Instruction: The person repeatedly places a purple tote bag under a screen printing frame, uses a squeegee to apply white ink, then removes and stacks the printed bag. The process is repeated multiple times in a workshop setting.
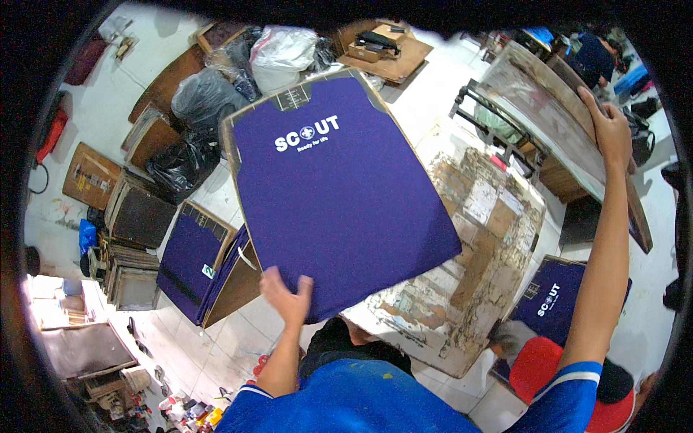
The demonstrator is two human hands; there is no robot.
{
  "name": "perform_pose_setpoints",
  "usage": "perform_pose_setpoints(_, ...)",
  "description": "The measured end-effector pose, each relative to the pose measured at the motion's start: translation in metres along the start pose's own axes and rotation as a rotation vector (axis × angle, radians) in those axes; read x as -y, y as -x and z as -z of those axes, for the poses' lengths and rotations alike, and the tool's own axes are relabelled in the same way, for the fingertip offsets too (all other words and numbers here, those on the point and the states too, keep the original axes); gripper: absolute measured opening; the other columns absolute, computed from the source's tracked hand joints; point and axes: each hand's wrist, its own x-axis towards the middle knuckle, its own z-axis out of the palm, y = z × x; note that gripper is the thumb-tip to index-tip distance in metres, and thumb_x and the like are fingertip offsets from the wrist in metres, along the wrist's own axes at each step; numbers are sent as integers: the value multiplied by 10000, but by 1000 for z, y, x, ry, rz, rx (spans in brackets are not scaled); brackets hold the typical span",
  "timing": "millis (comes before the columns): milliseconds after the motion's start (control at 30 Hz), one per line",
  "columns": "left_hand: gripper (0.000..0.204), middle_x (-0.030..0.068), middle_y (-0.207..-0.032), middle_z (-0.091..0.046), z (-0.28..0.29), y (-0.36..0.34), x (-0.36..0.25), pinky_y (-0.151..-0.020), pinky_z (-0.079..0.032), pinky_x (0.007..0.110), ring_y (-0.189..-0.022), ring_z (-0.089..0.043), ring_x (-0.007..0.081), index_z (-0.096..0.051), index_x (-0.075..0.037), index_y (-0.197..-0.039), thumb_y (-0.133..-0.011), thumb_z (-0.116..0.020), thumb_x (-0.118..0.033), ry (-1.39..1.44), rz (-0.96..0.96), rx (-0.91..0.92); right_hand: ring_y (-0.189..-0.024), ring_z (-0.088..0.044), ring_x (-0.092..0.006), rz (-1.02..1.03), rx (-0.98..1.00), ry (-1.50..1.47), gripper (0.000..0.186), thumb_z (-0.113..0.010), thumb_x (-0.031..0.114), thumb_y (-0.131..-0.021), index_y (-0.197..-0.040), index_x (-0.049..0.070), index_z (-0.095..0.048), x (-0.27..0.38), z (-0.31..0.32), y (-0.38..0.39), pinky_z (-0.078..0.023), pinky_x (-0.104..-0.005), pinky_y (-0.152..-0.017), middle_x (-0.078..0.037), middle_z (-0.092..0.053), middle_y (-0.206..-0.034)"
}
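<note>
A board covered with purple fabric, white print near its top, lies slanted over a worn, paint-flaked table. My left hand is at the board's lower left edge, fingers and thumb apart; whether it touches the fabric I cannot tell. Out to the right, my right hand is closed round the outer wooden edge of a screen printing frame. The frame is raised and tilted beside a dark metal hinge bracket. Its underside is hidden.
Purple-covered boards lean on the floor at left, near stacked frames. Plastic bags are heaped behind. At right, another purple-covered board lies near a person in a red cap. Bottles crowd the lower left.
</note>
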Motion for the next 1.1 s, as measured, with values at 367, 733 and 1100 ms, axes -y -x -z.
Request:
perform_pose_setpoints(367, 607, 286, -796, -708, 90, -63, 48, -709, -485, 542, -706, -652, 401, -671, 100, -803, -996, -716, -473, -106, 187, -191, -916, -748, -341, 47, -26, 0, 860, -607, 936, -750, -910, 111, -789, -8, -10, 14, -542, -429, -839, -158, -763, -901)
perform_pose_setpoints(733, 457, 148, -746, -687, 80, -110, 15, -666, -490, 411, -672, -559, 199, -690, 56, -850, -969, -794, -373, 187, -111, 198, -873, -760, -391, -40, -101, 1, 890, -660, 905, -727, -810, 26, -775, 31, 17, 51, -569, -499, -823, -235, -774, -888)
perform_pose_setpoints(1100, 860, 333, -1163, -718, -23, -54, -35, -940, -542, 537, -1081, -699, 504, -499, 39, -1361, -794, -916, -456, -158, -296, 930, -833, -768, -364, -12, -76, -57, 886, -684, 900, -699, -814, 27, -786, 24, 15, 47, -575, -487, -803, -232, -778, -875)
